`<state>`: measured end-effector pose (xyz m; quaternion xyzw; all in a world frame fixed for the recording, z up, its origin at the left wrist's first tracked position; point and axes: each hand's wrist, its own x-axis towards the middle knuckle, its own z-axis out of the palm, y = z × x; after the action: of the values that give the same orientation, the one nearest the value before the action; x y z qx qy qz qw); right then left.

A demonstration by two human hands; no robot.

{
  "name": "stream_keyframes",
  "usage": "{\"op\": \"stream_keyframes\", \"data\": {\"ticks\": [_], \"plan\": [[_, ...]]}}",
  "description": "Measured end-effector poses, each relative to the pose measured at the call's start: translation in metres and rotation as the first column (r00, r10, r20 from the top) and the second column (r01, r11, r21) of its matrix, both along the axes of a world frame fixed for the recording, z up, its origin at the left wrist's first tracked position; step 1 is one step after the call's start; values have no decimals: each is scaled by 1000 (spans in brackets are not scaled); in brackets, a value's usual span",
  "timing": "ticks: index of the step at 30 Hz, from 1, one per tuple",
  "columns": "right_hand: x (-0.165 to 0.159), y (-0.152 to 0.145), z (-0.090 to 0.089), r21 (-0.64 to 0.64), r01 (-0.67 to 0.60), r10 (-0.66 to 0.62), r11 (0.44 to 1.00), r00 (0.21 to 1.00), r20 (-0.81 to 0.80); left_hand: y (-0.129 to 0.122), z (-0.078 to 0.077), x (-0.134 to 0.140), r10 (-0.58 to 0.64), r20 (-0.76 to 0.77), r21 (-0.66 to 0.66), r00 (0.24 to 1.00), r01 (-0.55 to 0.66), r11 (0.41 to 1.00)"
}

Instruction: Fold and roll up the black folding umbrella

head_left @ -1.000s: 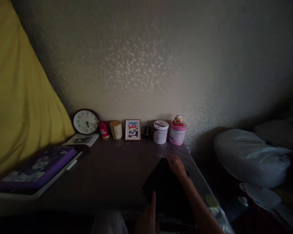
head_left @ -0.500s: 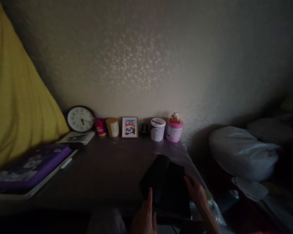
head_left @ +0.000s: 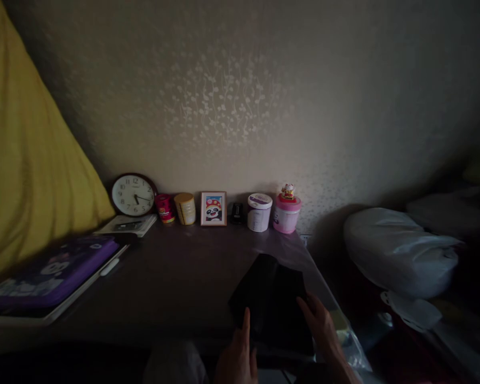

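Note:
A black, folded piece that looks like cloth point(head_left: 270, 304) spreads over the right part of the table, near its front edge. Its surface is too dark to make out more. At its right edge is my right hand point(head_left: 320, 322), closed, thumb and fingers pinching the side. My left hand point(head_left: 238, 354) is at the near left edge of the black cloth. Its index finger points forward along the cloth; the other fingers are mostly hidden, and the hand seems to grip the edge.
Along the wall stand a clock point(head_left: 133, 195), a red can point(head_left: 165, 208), a yellow canister point(head_left: 185, 208), a framed panda picture point(head_left: 213, 208), a white tub point(head_left: 258, 213) and a pink tub point(head_left: 286, 217). A purple case point(head_left: 60, 272) lies left. White bags point(head_left: 400, 250) sit right, beyond the table point(head_left: 172, 282).
My right hand has slid slightly down and left along the right edge of the black cloth, whose right side shifts a little. My left hand stays in place.

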<state>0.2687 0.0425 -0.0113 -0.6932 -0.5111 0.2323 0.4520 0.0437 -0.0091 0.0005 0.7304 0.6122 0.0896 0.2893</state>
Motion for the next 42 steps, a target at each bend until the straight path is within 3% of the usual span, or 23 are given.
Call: {"op": "stream_keyframes", "data": {"ticks": [8,11,14,18,25,32,42], "plan": [[-22,14,37,38,-103,110,994,953,-284,1,-3,-2,-7,8,-3,1000,7,1000],[-38,27,51,74,-144,160,987,935,-317,3,-7,-3,-27,6,12,1000,27,1000],[-55,43,54,70,-142,157,987,935,-317,5,-9,-3,-34,5,-12,999,34,999],[-77,66,42,66,-142,154,988,960,-236,6,-6,-3,-24,-21,-57,1000,22,998],[-103,85,24,-67,-147,153,987,984,93,8,-9,-4,-46,-27,-47,999,45,998],[-106,87,25,-143,-155,183,977,962,205,4,-17,-5,-12,8,-32,1000,12,999],[-112,86,36,-201,-186,233,962,941,244,5,-2,-4,-81,-33,-44,996,79,996]]}}
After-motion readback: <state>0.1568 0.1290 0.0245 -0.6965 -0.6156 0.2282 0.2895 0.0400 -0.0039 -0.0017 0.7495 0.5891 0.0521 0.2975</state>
